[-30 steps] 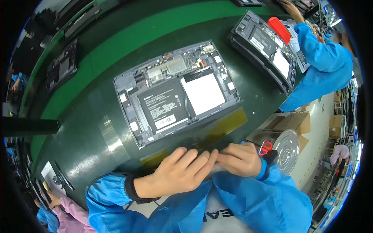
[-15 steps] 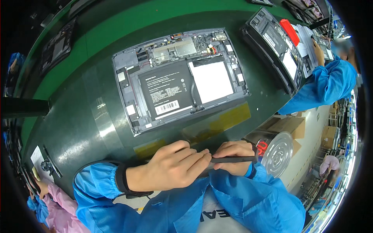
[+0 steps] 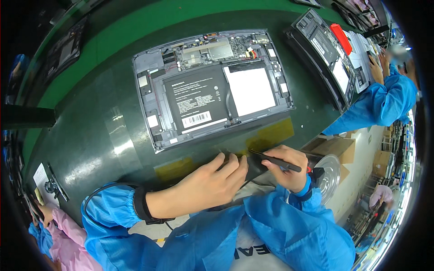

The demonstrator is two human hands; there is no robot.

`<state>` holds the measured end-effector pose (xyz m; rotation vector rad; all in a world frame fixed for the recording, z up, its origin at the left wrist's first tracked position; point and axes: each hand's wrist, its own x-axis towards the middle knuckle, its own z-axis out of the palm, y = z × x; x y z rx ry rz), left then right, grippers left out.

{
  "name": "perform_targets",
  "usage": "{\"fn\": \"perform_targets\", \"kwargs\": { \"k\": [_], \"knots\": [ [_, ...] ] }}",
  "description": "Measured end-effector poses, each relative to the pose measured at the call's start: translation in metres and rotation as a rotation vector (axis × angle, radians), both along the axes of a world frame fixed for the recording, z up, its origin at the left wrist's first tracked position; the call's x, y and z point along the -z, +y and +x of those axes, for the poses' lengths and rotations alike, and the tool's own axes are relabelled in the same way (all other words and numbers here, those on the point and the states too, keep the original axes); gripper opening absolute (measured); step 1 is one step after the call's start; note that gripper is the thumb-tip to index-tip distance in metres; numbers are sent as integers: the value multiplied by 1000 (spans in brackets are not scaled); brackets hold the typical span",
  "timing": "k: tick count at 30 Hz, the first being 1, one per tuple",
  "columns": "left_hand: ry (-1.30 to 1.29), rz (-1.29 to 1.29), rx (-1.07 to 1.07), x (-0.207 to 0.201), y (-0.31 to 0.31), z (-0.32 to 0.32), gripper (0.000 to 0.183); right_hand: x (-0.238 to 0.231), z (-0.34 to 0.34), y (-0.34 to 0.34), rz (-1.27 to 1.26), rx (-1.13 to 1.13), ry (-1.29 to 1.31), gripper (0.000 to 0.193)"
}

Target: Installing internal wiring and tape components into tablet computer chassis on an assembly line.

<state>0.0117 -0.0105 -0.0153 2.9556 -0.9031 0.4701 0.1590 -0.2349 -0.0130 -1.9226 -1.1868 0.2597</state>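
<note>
My right hand (image 3: 289, 168) grips a slim black pointed tool (image 3: 282, 163) of unclear kind, thumb and fingers around its handle. The tool's thin tip points left, at the yellow tape by the table's front edge. My left hand (image 3: 210, 180) is just left of that tip, its bent fingers slightly apart at the table edge; I see nothing held in them, though the palm side is hidden. Beyond both hands lies an opened flat device (image 3: 214, 90). A black battery (image 3: 194, 104), a white panel (image 3: 251, 92) and a circuit board (image 3: 212, 53) show inside it.
Yellow tape strips (image 3: 174, 169) line the front edge. A second opened device (image 3: 323, 52) stands at the right, with a red object (image 3: 341, 39) beside it. A co-worker's blue sleeve (image 3: 384, 101) reaches in there. A clear round container (image 3: 329, 174) sits below the table edge.
My hands have moved apart. The right one went up and right with the black tool, whose tip now points over the table edge; my left fingers have loosened and shifted toward the tape.
</note>
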Motion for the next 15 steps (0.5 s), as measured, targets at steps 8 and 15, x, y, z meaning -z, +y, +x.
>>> {"fn": "perform_targets", "kwargs": {
  "k": [8, 15],
  "knots": [
    [134, 7, 18, 2, -4, -3, 38, -13, -6, 15, -32, -75, -110, 29],
    [145, -37, 25, 4, 2, -1, 35, -11, -2, 18, 64, -102, -60, 29]
  ]
}}
